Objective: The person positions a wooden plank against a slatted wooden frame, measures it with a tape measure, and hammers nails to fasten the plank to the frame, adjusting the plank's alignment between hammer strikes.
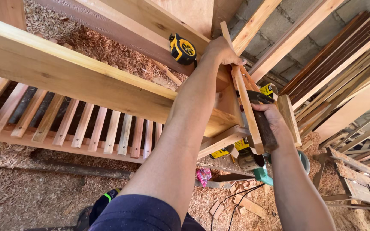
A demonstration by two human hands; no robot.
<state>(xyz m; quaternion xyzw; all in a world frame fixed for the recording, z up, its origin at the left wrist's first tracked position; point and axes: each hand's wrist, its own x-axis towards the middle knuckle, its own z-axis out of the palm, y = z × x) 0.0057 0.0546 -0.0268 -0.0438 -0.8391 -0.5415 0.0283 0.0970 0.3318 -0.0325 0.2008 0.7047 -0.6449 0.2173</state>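
Note:
My left hand (220, 52) presses on the top of a thin wooden slat (246, 102) that stands against the end of a pale wooden frame (78, 77). My right hand (270, 116) grips a dark-handled tool (263, 128), apparently a hammer, next to the slat's lower part. The tool's head is hidden behind the slat and hand. A yellow and black tape measure (182, 49) lies on a beam just left of my left hand.
A row of several slats (86, 128) fills the frame below the rail. Long boards (343, 72) lean on the block wall at right. Sawdust, offcuts (240, 205), a green bucket (263, 174), a tin can and a black cable lie on the floor.

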